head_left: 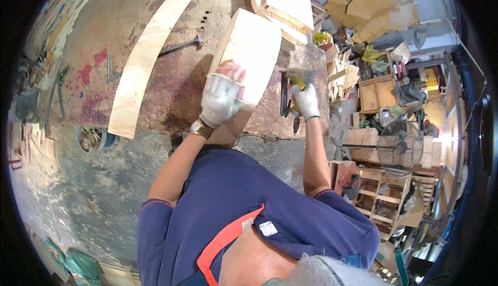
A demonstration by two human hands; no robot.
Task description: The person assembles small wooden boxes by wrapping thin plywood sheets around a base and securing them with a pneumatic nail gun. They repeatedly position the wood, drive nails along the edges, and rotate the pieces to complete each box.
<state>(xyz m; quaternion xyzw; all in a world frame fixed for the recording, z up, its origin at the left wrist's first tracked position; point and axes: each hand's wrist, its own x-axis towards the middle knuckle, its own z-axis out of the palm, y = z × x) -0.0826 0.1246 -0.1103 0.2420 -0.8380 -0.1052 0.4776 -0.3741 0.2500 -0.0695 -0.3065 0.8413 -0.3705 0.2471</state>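
My left hand (222, 96), in a white glove with bare fingertips, lies flat with its fingers stretched out on a pale wooden box-like piece (255, 47). This piece has a rounded far corner and stands near the table's front edge. To the right of it, my right hand (305, 101), also gloved, is closed around what looks like a yellow and black nail gun (299, 77). Motion blurs the tool's head. A long black part (284, 94) shows beside it; whether it belongs to the tool I cannot tell.
On the stained worktable (179, 86) lie a long curved plywood strip (150, 52) and a hammer (180, 46). More curved wooden pieces (285, 1) rest at the far edge. Wood scraps (343, 76), a fan (399, 147) and wooden racks (381, 198) stand to the right.
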